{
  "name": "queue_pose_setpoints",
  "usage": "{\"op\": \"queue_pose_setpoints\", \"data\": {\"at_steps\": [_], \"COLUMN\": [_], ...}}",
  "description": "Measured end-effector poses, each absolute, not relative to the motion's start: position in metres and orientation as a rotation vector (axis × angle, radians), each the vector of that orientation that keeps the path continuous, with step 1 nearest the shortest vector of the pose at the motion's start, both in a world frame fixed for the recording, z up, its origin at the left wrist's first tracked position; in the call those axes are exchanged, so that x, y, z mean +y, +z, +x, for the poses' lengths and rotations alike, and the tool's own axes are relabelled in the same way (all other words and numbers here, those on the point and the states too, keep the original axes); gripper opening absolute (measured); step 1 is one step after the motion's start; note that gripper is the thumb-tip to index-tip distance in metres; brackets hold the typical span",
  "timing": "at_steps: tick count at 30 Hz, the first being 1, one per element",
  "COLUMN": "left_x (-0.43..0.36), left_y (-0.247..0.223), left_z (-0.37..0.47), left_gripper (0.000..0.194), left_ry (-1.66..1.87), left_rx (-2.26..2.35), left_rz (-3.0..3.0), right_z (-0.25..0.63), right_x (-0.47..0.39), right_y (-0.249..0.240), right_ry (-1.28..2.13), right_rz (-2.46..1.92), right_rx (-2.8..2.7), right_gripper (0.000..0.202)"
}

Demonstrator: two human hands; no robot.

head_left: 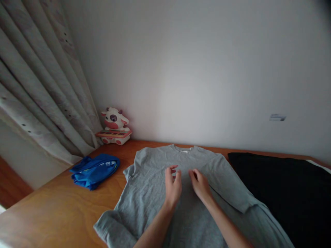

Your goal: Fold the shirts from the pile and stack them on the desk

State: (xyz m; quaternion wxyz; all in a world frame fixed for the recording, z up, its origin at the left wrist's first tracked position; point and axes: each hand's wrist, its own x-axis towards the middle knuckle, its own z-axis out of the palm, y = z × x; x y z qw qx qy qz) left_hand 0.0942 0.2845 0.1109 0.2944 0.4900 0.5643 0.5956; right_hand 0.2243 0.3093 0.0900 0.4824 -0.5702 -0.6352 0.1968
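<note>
A grey T-shirt (pixel 152 172) lies spread on the wooden table, its neckline toward the wall and its lower part running out of view at the bottom. The sleeve on the right lies out flat, while cloth at the lower left is bunched. Over the middle of the chest is my left hand (pixel 173 184), fingers apart and nothing in it. Just to its right, my right hand (pixel 200 182) has its fingers curled, with thumb and fingertips close together over the cloth. Whether those fingertips pinch any fabric cannot be made out.
A crumpled blue garment (pixel 95 170) with white lettering lies on the wooden table (pixel 62 210) at left. Behind it stands a toy cow with a keyboard (pixel 113 125), beside a curtain (pixel 49 79). Black cloth (pixel 281 193) covers the right side. A wall (pixel 196 75) closes the back.
</note>
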Motion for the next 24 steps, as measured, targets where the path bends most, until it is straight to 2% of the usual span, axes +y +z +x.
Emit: {"op": "queue_pose_setpoints", "data": {"at_steps": [5, 9, 16, 20, 24], "left_x": [0.301, 0.321, 0.323, 0.321, 0.331], "left_y": [0.119, 0.134, 0.159, 0.157, 0.151], "left_z": [0.057, 0.001, -0.099, -0.125, -0.133], "left_gripper": [0.035, 0.038, 0.036, 0.032, 0.040], "left_ry": [1.724, 1.697, 1.123, 0.743, 0.534], "left_rx": [1.683, 1.934, 2.419, 2.477, 2.491], "left_rz": [1.109, 1.028, 1.307, 1.498, 1.570], "right_z": [0.225, 0.225, 0.221, 0.218, 0.218], "right_x": [0.308, 0.311, 0.312, 0.310, 0.309], "right_y": [0.085, 0.079, 0.073, 0.075, 0.076], "right_ry": [0.557, 0.553, 0.528, 0.492, 0.497], "right_rz": [-1.305, -1.279, -1.290, -1.300, -1.285], "right_rx": [-1.424, -1.359, -1.404, -1.447, -1.460], "right_gripper": [0.040, 0.037, 0.032, 0.028, 0.024]}}
